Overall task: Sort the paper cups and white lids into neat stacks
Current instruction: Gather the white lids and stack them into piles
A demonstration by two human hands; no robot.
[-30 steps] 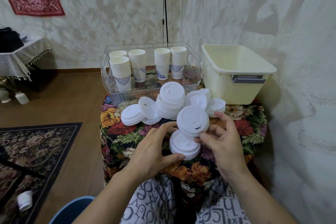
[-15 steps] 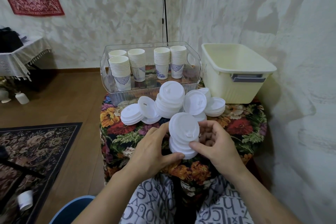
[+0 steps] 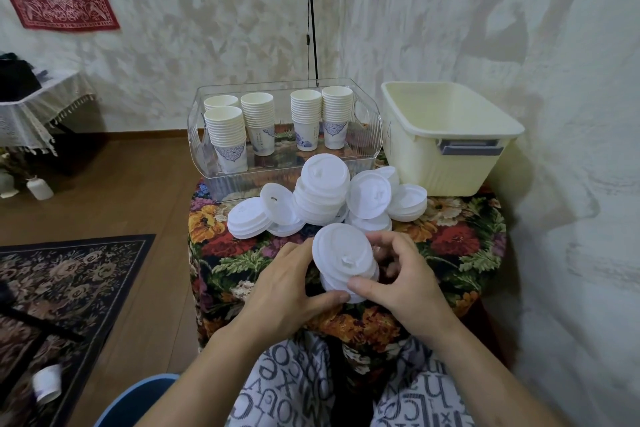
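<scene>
A small stack of white lids (image 3: 343, 258) is held between both hands above the near part of the floral table. My left hand (image 3: 287, 284) grips its left and lower side, thumb under the bottom edge. My right hand (image 3: 401, 274) curls around its right side, thumb on the lower rim. Behind it lies a loose heap of white lids (image 3: 325, 198), some stacked, some leaning. Several stacks of paper cups (image 3: 263, 121) stand in a clear plastic bin (image 3: 207, 177) at the back.
A cream plastic tub (image 3: 450, 135) sits at the back right of the floral tablecloth (image 3: 457, 239). A black cord (image 3: 311, 17) hangs behind the bin. The wall is close on the right. A rug and a fallen cup (image 3: 46, 388) lie on the floor at left.
My right hand brought a lid from the right down onto the stack that my left hand holds. Both hands now close round the stack, which has shifted slightly left.
</scene>
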